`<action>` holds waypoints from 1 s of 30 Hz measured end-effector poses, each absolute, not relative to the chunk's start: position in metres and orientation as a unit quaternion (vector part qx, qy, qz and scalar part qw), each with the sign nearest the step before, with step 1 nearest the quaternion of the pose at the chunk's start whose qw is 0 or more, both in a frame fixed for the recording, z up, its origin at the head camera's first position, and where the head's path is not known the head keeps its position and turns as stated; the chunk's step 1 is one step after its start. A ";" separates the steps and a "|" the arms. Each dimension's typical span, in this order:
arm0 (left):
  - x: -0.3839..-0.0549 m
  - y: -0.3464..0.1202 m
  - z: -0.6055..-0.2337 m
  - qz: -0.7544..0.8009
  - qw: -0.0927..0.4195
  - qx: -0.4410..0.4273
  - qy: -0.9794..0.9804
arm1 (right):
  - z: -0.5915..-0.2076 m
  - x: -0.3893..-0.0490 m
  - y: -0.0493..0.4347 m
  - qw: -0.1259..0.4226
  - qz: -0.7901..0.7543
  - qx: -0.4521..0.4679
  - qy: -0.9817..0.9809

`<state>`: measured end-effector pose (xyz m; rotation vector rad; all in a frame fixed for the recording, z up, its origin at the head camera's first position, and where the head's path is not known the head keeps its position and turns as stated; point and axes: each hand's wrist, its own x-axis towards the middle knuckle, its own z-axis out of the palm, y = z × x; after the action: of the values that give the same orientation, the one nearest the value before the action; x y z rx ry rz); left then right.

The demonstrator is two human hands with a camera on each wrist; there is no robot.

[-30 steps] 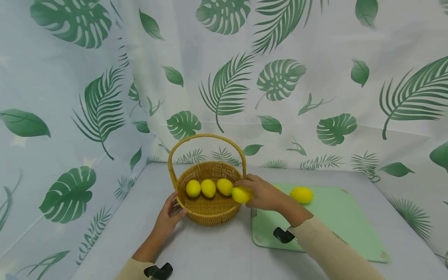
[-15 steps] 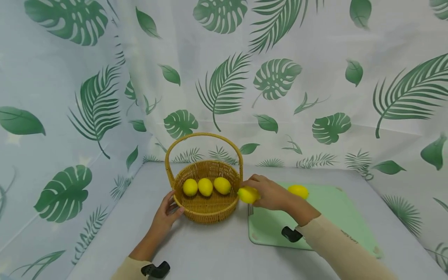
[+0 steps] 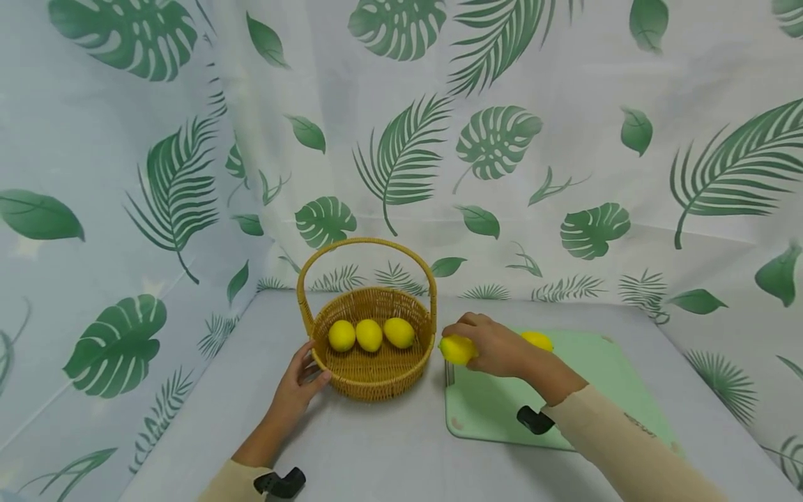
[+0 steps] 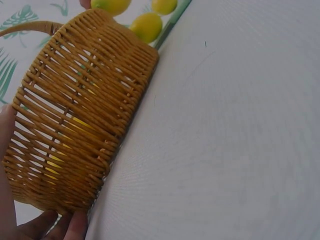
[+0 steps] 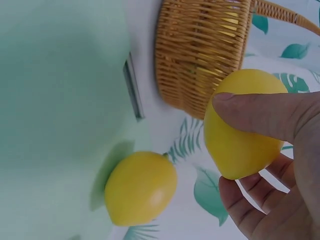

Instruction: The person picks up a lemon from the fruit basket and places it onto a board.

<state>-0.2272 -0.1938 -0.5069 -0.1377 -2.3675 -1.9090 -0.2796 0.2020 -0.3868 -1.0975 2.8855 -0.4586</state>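
A wicker basket (image 3: 376, 390) with a tall arched handle stands on the table, with three yellow lemons (image 3: 369, 336) in a row inside. My left hand (image 3: 296, 390) holds the basket's left side, thumb near the rim and fingers around the outer wall. Between thumb and fingers, my right hand (image 3: 498, 346) pinches another lemon (image 5: 245, 125), just right of the basket and over the left edge of the green cutting board (image 3: 502, 411). On the board lies a lemon (image 5: 141, 188). The left wrist view shows two lemons (image 4: 146, 27) beyond the basket, besides the held one.
A white cloth covers the table (image 3: 389, 453). Leaf-patterned curtains (image 3: 533, 230) close it off at the back and sides. The cutting board has a dark slotted strip (image 5: 133, 85) on its edge facing the basket.
My right hand has drawn back rightward with its lemon, from the basket's right rim to above the board's edge. The left hand keeps its hold on the basket.
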 end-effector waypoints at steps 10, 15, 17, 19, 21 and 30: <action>-0.215 -0.189 -0.480 -0.629 0.031 -0.048 -0.776 | -0.388 -0.280 0.216 0.004 -0.110 -0.348 0.931; -0.212 -0.189 -0.478 -0.629 0.032 -0.049 -0.775 | -0.387 -0.280 0.228 -0.014 -0.110 -0.349 0.931; -0.212 -0.189 -0.478 -0.629 0.035 -0.054 -0.775 | -0.387 -0.279 0.235 -0.018 -0.112 -0.345 0.932; -0.213 -0.189 -0.478 -0.627 0.035 -0.054 -0.776 | -0.388 -0.279 0.240 -0.018 -0.117 -0.340 0.933; -0.213 -0.189 -0.478 -0.626 0.034 -0.050 -0.777 | -0.388 -0.279 0.245 -0.015 -0.121 -0.336 0.934; -0.224 -0.194 -0.500 -0.624 0.043 -0.056 -0.779 | -0.385 -0.274 0.265 -0.022 -0.127 -0.318 0.939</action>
<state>-0.2244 -0.1938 -0.4996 -0.1713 -2.3811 -1.9073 -0.2738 0.2648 -0.3855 -1.0140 2.9920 -0.4032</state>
